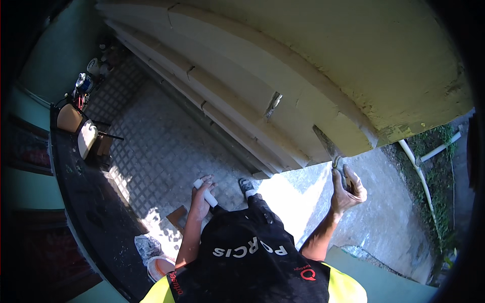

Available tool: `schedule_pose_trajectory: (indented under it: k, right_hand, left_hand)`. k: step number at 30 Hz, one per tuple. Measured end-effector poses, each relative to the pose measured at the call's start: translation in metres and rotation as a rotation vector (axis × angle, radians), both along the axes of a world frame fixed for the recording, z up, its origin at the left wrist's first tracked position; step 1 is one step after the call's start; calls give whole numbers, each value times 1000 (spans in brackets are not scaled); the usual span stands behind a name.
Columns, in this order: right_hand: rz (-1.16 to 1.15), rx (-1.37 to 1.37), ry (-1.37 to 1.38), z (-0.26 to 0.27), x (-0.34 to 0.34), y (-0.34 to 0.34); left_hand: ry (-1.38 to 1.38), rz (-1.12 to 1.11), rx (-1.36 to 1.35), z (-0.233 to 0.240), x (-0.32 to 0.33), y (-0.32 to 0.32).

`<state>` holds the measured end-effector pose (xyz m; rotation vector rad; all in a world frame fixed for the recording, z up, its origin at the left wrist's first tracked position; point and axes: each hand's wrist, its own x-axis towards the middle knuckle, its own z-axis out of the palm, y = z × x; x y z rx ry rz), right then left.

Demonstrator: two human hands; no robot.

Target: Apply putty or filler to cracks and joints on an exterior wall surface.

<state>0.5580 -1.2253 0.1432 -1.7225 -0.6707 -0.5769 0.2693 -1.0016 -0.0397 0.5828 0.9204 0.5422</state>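
My right hand point(350, 191) grips a putty knife by its handle. Its tapered metal blade point(325, 141) lies against the lower end of the cream-yellow stepped moulding point(242, 91), close to its corner. Lower and to the left, my left hand point(204, 195) holds a white bar-shaped piece point(205, 193) across the palm; what it is made of cannot be told. A narrow gouge point(273, 105) with a pale edge shows in the moulding, and several short cracks cross its bands. Above the blade, the yellow wall face point(379, 68) has chipped, rough patches.
A chair point(88, 134) and a dark ledge point(98, 212) stand at left. Near my left arm are a bucket point(161, 268), a crumpled plastic bag point(147, 247) and a brown flat piece point(176, 217). Paving point(163, 140) lies below; white pipes point(420, 174) run at right.
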Motion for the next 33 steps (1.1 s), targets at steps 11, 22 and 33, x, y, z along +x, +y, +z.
schedule_pose_trajectory:
  k: [11,22,33]
  right_hand:
    - [76,44,104,2,-31,83]
    - [73,103,175,-8,-33,133]
    - [-34,172,201,-14,-53,241]
  left_hand:
    - [-45,92,-8,4,9,1]
    - [-28,364,59,-3,-80,3]
    - [-61,517,61,-28,-168,31]
